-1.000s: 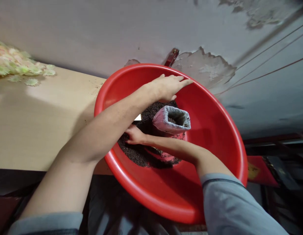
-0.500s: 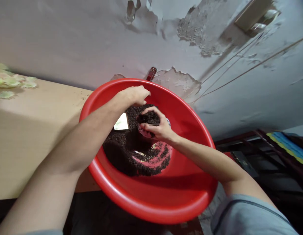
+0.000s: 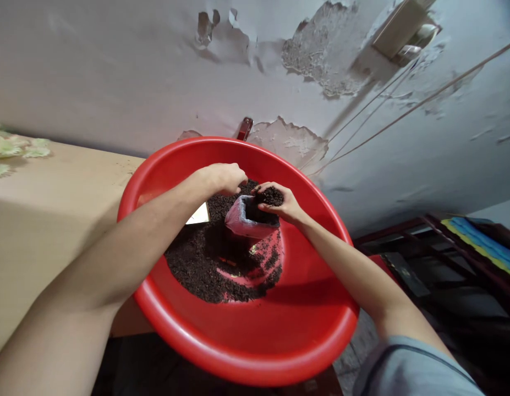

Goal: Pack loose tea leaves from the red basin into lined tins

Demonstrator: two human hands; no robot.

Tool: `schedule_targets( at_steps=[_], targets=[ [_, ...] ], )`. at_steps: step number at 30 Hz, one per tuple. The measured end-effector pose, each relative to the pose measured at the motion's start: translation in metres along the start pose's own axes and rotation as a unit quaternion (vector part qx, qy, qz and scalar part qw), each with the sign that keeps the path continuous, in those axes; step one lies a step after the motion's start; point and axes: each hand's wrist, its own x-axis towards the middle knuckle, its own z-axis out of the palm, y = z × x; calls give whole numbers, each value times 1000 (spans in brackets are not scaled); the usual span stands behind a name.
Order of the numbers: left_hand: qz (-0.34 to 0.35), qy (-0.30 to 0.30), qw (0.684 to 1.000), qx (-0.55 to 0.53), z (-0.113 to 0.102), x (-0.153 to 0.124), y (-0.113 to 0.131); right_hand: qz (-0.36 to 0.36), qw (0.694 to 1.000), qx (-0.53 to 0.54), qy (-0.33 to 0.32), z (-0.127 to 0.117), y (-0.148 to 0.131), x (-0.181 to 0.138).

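A big red plastic basin [image 3: 221, 352] rests on the edge of a wooden table [image 3: 40, 220] and holds a heap of dark soil [image 3: 201, 264]. A small grey plastic grow bag [image 3: 244, 223] stands open in the soil. My left hand [image 3: 221, 177] is closed on the bag's far rim. My right hand [image 3: 279, 202] is cupped over the bag's mouth with a handful of soil in it. A pale flat card [image 3: 199, 215] lies half buried beside the bag.
A peeling grey wall [image 3: 114, 71] rises right behind the basin, with a dark red handle [image 3: 243, 128] poking up at its rim. Pale green and pink paper flowers [image 3: 11, 148] lie at the table's far left. Dark red frames and coloured cloth [image 3: 481, 236] crowd the right.
My right hand lifted a handful of soil from the heap on the left and carried it over the bag's mouth. My left hand came down from the basin's rim and closed on the bag.
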Motion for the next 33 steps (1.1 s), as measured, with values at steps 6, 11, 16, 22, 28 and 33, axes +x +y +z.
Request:
schedule_targets(
  at_steps=[6, 11, 16, 22, 28, 33],
  targets=[
    [-12, -17, 1000, 2, 0, 1, 1, -40, 979, -181, -87, -8, -10, -1],
    [-7, -32, 999, 19, -1, 1, 3, -55, 926, -315, -200, -17, -24, 5],
    [-6, -26, 1000, 6, -3, -2, 2, 65, 815, -431, -381, 4, -23, 24],
    [-8, -13, 1000, -27, -3, -3, 4, 45, 811, -435, -388, 24, -10, 32],
    [-7, -36, 999, -12, -6, -4, 7, 137, 807, -372, -439, 10, -19, 39],
    [-10, -43, 999, 4, -10, -6, 8, 94, 791, -381, -469, 14, -27, 40]
  ],
)
